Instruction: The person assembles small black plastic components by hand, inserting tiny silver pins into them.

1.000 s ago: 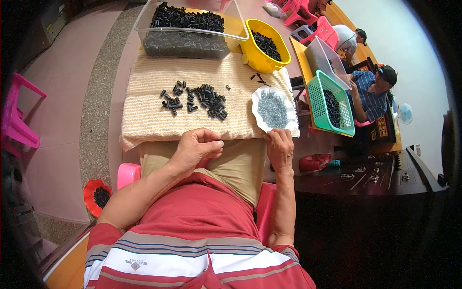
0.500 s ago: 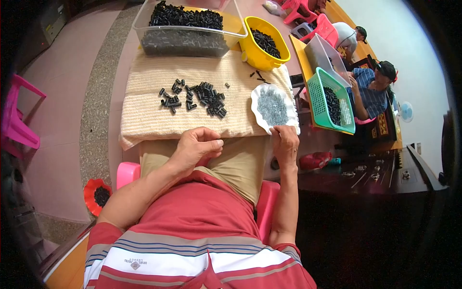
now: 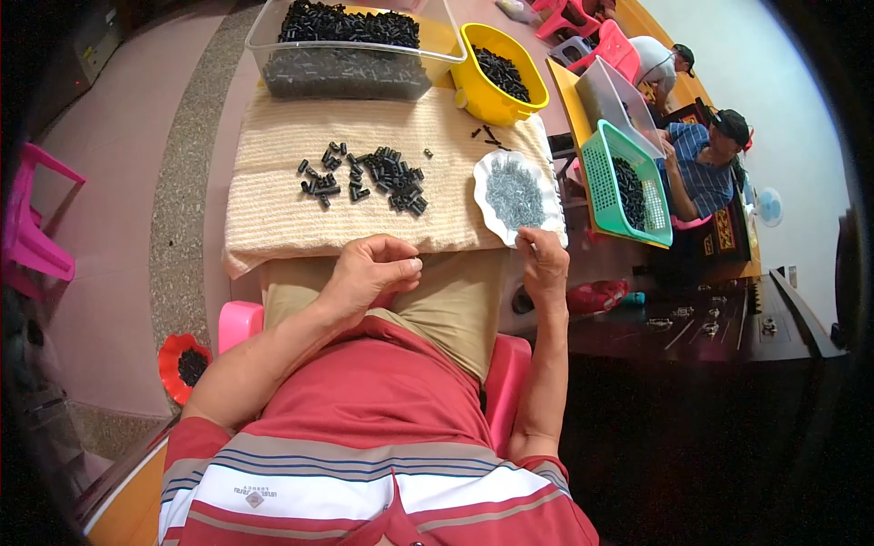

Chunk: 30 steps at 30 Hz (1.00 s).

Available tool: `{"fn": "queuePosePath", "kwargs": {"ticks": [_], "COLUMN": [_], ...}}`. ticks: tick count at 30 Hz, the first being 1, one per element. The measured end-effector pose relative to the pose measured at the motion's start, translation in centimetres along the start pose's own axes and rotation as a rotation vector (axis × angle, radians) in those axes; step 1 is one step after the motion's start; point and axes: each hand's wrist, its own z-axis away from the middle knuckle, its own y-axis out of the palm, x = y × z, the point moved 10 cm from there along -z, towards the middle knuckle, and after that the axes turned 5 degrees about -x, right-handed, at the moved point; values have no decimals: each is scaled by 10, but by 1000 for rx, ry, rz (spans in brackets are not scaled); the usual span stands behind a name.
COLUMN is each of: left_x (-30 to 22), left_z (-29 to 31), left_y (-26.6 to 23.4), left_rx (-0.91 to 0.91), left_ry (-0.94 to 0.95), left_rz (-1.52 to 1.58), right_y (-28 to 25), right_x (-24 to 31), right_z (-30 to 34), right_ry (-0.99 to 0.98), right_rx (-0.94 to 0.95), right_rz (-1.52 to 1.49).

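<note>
My left hand (image 3: 371, 275) hovers over my lap at the near edge of the towel, thumb and fingers pinched together; whatever they hold is hidden. My right hand (image 3: 544, 262) is beside the near rim of a white scalloped dish (image 3: 482, 187), its fingertips pinched on something too small to make out. Small grey, shiny thin pieces (image 3: 517, 196) fill the dish. Left of it, a loose pile of short black cylinders (image 3: 391, 177) lies on the cream towel (image 3: 300, 223). One single black piece (image 3: 428, 153) lies apart from the pile.
At the far side stand a clear bin (image 3: 346, 86) and a yellow tub (image 3: 469, 91), both holding black pieces. A few longer black pieces (image 3: 490, 136) lie near the tub. On the right, a person (image 3: 706, 173) sits behind a green basket (image 3: 608, 136). An orange-red bowl (image 3: 168, 373) is at lower left.
My right hand has drawn slightly back toward me from the dish's rim, its fingers now pinched upright. My left hand stays nearly in place. The view has shifted slightly.
</note>
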Motion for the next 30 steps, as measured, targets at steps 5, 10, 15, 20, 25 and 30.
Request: {"fn": "queuePosePath", "kwargs": {"ticks": [5,10,15,20,25,30], "left_x": [2,1,-1,-1,3,1], "left_z": [-1,-2,-3,0,5,7], "left_y": [1,2,3,3,10,13], "left_rx": [15,17,11,19,54,117], "left_ry": [7,14,5,-29,-84,-63], "left_rz": [-25,-20,-4,49,92,116], "right_y": [6,2,-5,13,41,60], "right_x": [6,5,20,56,94,105], "right_z": [-5,-10,-12,-6,9,18], "right_ry": [11,11,-59,30,78,109], "right_rx": [58,13,-85,14,122,125], "right_rz": [11,110,33,-144,-407,-556]}}
